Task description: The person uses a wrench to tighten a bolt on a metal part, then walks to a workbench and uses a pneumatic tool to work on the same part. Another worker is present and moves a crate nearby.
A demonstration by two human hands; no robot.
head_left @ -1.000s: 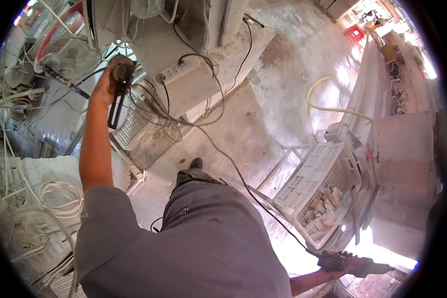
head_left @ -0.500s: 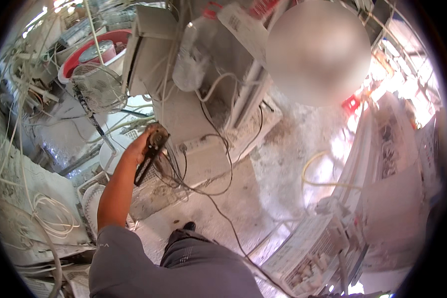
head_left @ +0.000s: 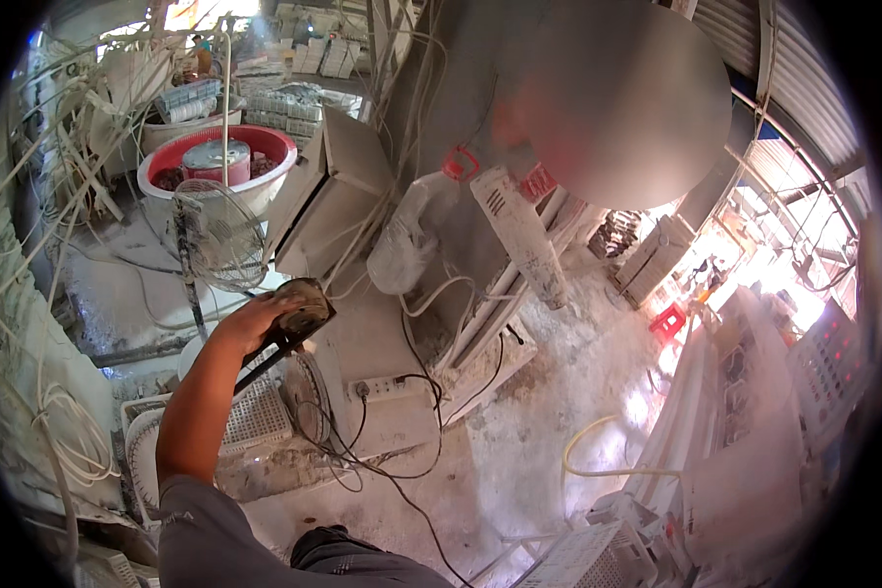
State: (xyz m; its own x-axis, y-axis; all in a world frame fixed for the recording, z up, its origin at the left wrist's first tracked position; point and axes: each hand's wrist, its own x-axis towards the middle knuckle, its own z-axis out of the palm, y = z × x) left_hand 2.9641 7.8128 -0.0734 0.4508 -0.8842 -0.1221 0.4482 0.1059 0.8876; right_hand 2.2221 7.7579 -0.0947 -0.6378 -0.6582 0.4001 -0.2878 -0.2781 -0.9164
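My left hand (head_left: 255, 323) is raised and gripped around a dark power tool (head_left: 299, 316), an angle-grinder-like body whose black handle runs down and left below my palm. The tool hangs above a dusty white grille panel (head_left: 250, 416) and next to a round fan motor (head_left: 309, 392). A black cable (head_left: 382, 461) trails from that area across the floor. My right hand is out of the picture. My grey trouser leg (head_left: 225, 539) fills the lower left.
A red tub (head_left: 216, 147) holding a metal drum stands at upper left, a wire fan guard (head_left: 216, 235) in front of it. White appliance casings (head_left: 333, 196), a power strip (head_left: 392, 387), loose tubes and a dusty floor surround me. Another person stands at upper right.
The view has swung upward and my left hand with the tool has come lower and toward the middle. My right hand, seen a second ago at the lower right, has left the picture.
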